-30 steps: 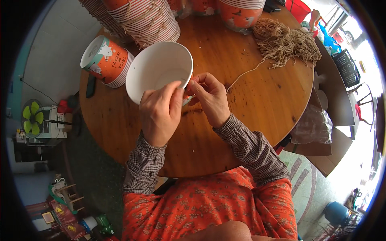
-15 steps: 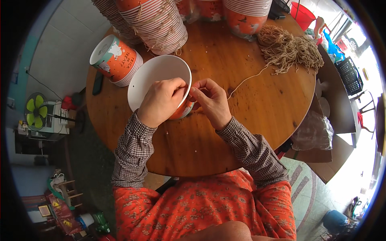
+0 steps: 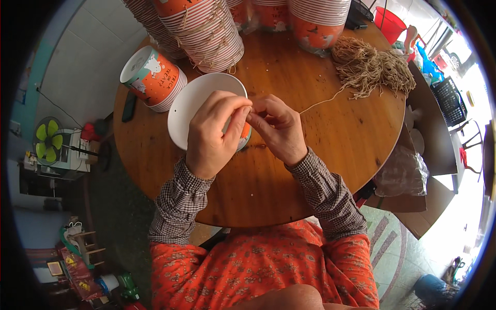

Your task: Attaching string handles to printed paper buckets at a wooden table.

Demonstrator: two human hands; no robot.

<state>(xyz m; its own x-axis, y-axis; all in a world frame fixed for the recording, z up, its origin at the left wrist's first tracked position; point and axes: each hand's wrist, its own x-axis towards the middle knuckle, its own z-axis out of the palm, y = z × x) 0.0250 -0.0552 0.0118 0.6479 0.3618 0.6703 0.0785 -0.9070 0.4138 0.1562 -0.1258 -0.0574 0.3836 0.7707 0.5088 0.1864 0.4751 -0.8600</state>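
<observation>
The white-lined cup (image 3: 184, 103) stands on the round wooden table (image 3: 315, 170), left of its middle, well in from the near edge, its mouth showing, a small dark hole in its wall, and a bit of its orange outside visible under the hands. The left hand (image 3: 213, 135) covers the right part of that mouth, its thumb and forefinger pinched together on a tiny tan bit of string (image 3: 322, 102). The right hand (image 3: 281, 130) meets it fingertip to fingertip, thumb and forefinger also closed on the string, its other fingers curled; how the string lies between the fingertips is too small to tell. From the right hand the string runs across the table to a loose tan heap (image 3: 373, 67) near the far right edge. Toward the left edge, an orange cup stack (image 3: 157, 77) stands bottom up beside the white-lined cup, with a dark flat object (image 3: 128, 107) next to it. Behind them a tall stack (image 3: 209, 39), with bits of string hanging on its rims, rises near the far left edge. A plastic-wrapped stack (image 3: 319, 31) stands by the far edge, just left of the heap.
</observation>
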